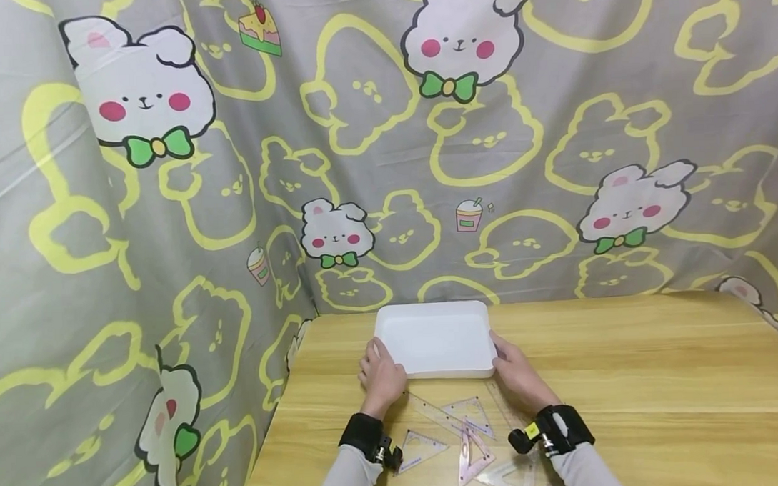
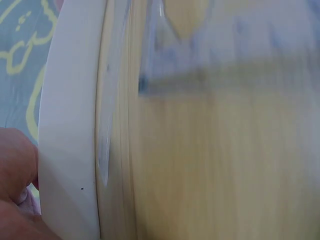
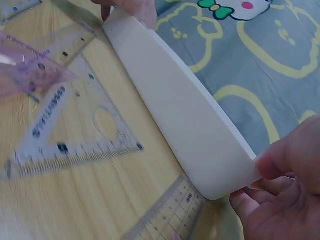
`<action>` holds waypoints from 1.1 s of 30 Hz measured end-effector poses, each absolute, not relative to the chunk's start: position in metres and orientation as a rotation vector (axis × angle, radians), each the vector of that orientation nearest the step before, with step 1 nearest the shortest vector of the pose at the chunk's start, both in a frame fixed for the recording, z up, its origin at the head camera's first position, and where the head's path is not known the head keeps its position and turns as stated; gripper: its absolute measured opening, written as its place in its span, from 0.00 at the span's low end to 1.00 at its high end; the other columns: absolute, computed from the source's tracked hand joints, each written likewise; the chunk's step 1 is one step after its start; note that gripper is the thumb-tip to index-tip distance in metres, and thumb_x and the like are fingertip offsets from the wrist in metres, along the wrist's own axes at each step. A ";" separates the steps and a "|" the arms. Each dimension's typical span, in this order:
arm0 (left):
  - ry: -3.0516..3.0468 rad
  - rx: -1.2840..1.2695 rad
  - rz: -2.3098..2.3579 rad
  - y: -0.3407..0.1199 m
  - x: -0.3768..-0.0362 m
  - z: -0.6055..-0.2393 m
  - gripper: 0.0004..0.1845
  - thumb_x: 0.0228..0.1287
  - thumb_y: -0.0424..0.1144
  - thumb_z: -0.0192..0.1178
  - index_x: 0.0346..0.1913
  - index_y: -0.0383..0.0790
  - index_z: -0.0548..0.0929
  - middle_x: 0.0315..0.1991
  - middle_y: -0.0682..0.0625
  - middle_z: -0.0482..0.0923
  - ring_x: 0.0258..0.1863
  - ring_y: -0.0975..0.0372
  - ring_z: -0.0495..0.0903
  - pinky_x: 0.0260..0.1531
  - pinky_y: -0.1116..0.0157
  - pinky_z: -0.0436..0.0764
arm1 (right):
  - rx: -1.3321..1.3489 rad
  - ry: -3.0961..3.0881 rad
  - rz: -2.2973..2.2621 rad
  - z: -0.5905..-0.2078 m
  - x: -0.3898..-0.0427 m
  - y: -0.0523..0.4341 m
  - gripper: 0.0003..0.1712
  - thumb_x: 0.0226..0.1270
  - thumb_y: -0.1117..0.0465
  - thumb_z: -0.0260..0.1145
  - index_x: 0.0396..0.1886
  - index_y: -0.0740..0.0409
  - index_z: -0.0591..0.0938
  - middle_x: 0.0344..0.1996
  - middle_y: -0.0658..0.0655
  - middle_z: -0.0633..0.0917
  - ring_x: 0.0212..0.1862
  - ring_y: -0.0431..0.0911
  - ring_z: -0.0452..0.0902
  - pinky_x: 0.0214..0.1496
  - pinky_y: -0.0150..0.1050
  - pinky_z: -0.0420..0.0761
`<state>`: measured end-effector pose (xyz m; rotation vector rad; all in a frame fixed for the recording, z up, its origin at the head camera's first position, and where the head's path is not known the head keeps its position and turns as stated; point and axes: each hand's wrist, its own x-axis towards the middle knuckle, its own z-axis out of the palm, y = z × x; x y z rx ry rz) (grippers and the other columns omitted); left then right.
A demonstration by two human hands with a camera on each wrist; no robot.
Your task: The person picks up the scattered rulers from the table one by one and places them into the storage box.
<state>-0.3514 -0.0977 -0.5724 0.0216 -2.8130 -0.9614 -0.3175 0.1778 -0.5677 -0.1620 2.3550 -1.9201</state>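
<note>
A shallow white rectangular tray (image 1: 436, 341) sits toward the back of the wooden table. My left hand (image 1: 382, 375) grips its near left corner, and my right hand (image 1: 521, 373) holds the right side. In the right wrist view, the thumb of the right hand (image 3: 285, 175) lies on the tray's rim with fingers beneath the corner. The left wrist view shows the left hand (image 2: 17, 185) against the tray's outer wall (image 2: 70, 125). Just in front of the tray lie a clear set square (image 3: 100, 120), a pink set square (image 1: 473, 454) and a transparent ruler (image 3: 165, 210).
More clear set squares (image 1: 418, 449) are spread on the table (image 1: 657, 376) between my forearms, some overlapping. A patterned grey curtain (image 1: 373, 165) hangs right behind the table's back edge and along its left side.
</note>
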 end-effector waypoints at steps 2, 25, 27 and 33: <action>-2.816 0.017 -0.967 -0.093 -0.351 -0.574 0.41 0.65 0.32 0.49 0.80 0.24 0.51 0.78 0.29 0.50 0.68 0.32 0.57 0.59 0.36 0.61 | -0.131 2.341 -1.932 -0.568 -0.316 0.183 0.39 0.77 0.75 0.42 0.83 0.71 0.41 0.83 0.72 0.42 0.83 0.65 0.36 0.82 0.59 0.44; -2.728 0.032 -0.909 -0.044 -0.336 -0.587 0.40 0.63 0.32 0.54 0.78 0.22 0.57 0.75 0.28 0.56 0.63 0.34 0.62 0.54 0.40 0.65 | -0.124 2.383 -1.923 -0.571 -0.296 0.230 0.39 0.76 0.76 0.46 0.81 0.75 0.44 0.80 0.77 0.47 0.81 0.70 0.40 0.80 0.63 0.46; -2.719 0.032 -0.916 -0.040 -0.335 -0.585 0.41 0.63 0.32 0.54 0.77 0.21 0.57 0.75 0.27 0.56 0.63 0.35 0.62 0.54 0.40 0.65 | -0.132 2.376 -1.933 -0.570 -0.294 0.234 0.39 0.77 0.75 0.47 0.82 0.74 0.44 0.81 0.76 0.47 0.82 0.70 0.40 0.80 0.63 0.46; -2.698 0.007 -0.950 -0.030 -0.332 -0.589 0.40 0.65 0.33 0.54 0.78 0.22 0.56 0.76 0.28 0.55 0.65 0.36 0.61 0.55 0.41 0.64 | -0.161 2.358 -1.959 -0.570 -0.289 0.246 0.39 0.78 0.74 0.48 0.82 0.72 0.44 0.81 0.75 0.47 0.82 0.70 0.38 0.79 0.66 0.45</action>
